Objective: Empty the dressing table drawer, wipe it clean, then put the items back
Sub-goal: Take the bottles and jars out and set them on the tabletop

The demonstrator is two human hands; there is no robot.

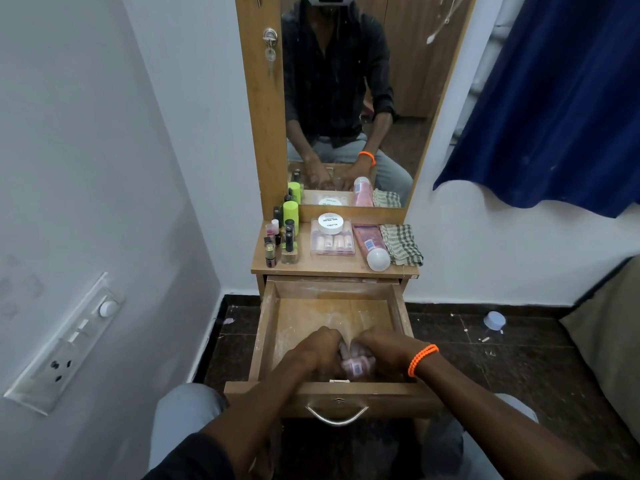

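emptying step, nearly done: last pink bottles (356, 367) at the drawer's (268, 327) front edge.

they look to lie on their sides, long axis roughly left to right, though blurred. your left hand (317, 348) and right hand (382, 344) curl round them; lift them next onto the dresser top (304, 265), then take the checked cloth (401, 244).

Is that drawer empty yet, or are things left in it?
Not empty. The open drawer has a mostly bare floor, but both hands, left and right, hold small pink bottles near its front.
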